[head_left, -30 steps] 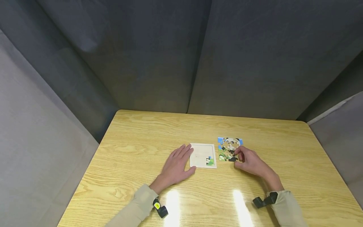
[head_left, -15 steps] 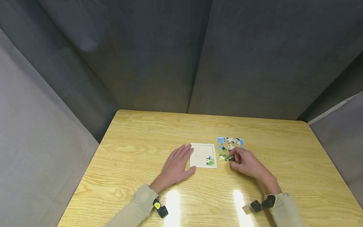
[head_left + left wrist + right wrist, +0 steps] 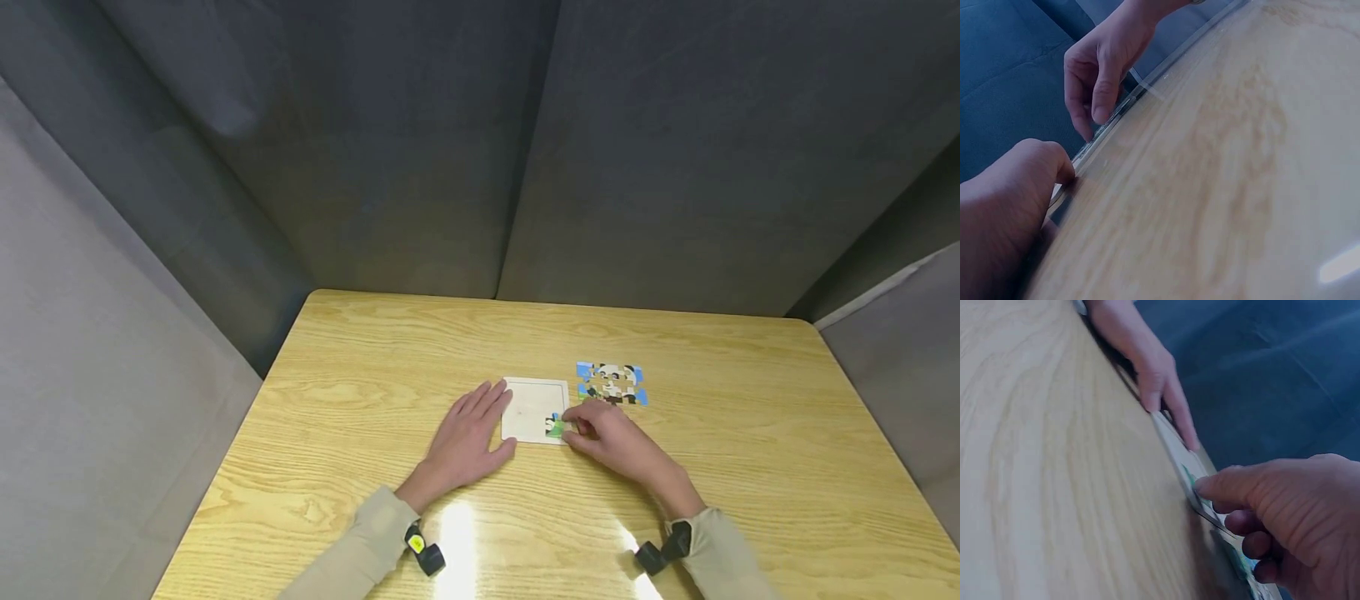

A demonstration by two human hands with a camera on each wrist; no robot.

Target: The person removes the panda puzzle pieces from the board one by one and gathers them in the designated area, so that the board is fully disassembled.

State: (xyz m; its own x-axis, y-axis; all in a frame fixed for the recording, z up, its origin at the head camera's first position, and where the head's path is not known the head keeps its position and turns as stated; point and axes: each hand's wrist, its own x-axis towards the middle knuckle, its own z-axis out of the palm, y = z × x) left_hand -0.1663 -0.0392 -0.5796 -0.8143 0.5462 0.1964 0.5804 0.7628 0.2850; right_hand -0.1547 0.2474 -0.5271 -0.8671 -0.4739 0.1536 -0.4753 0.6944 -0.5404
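Note:
A square puzzle tray [image 3: 525, 400] lies on the table, with a green, black and white puzzle piece [image 3: 555, 427] in its lower right corner. My left hand [image 3: 467, 433] lies flat at the tray's left side, fingers straight, with fingertips and thumb at its edge. At the tray's right edge, my right hand [image 3: 611, 437] has thumb and index finger curled in a pinch at the corner piece. The thumb covers part of that green piece in the right wrist view. Right of the tray lie several panda puzzle pieces [image 3: 611, 375], the nearest ones hidden behind my right hand.
The wooden table [image 3: 375, 350] has rounded far corners. Dark grey curtains [image 3: 405, 167] hang behind it, with lighter panels [image 3: 97, 375] at the sides. Both wrists carry black camera mounts [image 3: 663, 550]. Light glares off the tabletop near the front.
My right hand has moved left from the loose panda pieces to the tray's right edge. More of the right-hand pieces show at the back. My left hand and the tray have stayed essentially still.

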